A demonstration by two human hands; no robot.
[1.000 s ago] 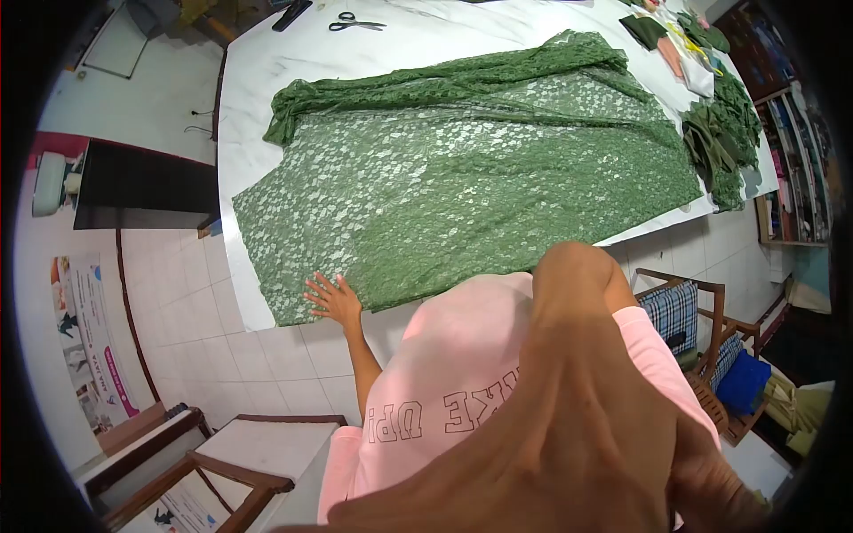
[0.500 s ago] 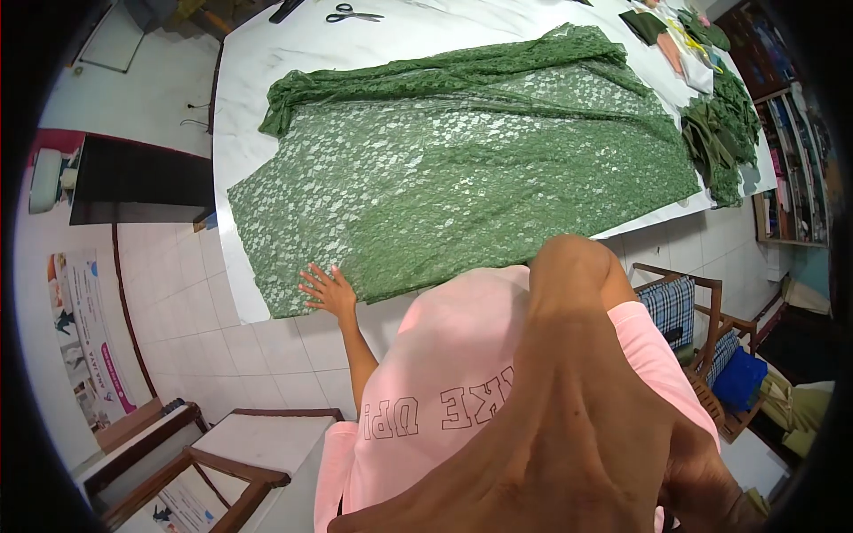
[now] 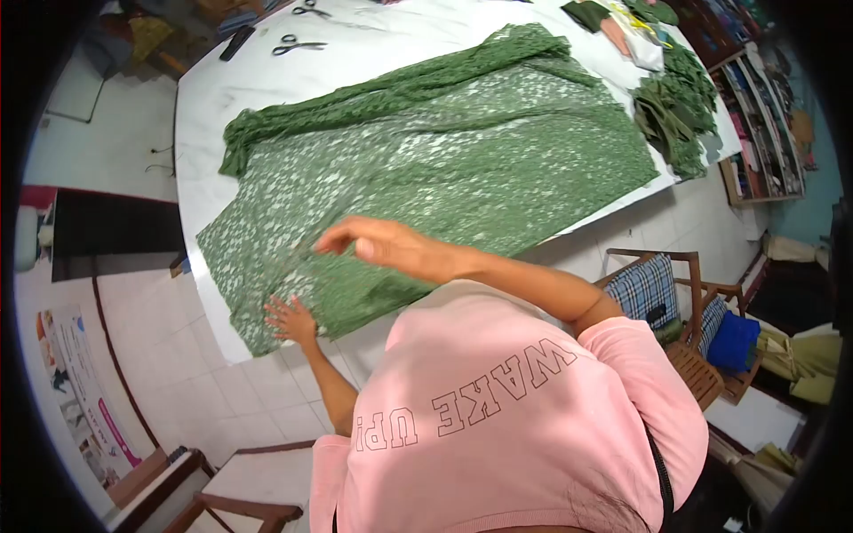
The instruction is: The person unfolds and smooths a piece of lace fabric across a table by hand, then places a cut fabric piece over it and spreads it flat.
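Observation:
Green lace fabric [image 3: 480,151] lies spread over the white marble-patterned table [image 3: 200,124], with a bunched, darker band along its far side. My left hand [image 3: 290,321] rests flat on the near left corner of the lace, fingers spread. Above the left part of the lace, my right hand [image 3: 369,243] has bent fingers pressed together, their tips at a raised crease in the lace. The fingertips seem closed on the lace, though the exact contact is partly hidden.
Black scissors [image 3: 298,45], a second pair [image 3: 311,9] and a black object [image 3: 236,43] are at the far left. More green cloth [image 3: 671,111] is heaped on the right. A wooden chair [image 3: 693,373] with a checked cloth [image 3: 641,291] stands at the right, near a shelf [image 3: 762,133].
My right arm has come down from in front of the camera, bringing the hand over the left part of the lace, where new creases show. The view has shifted; my left hand stays on the corner.

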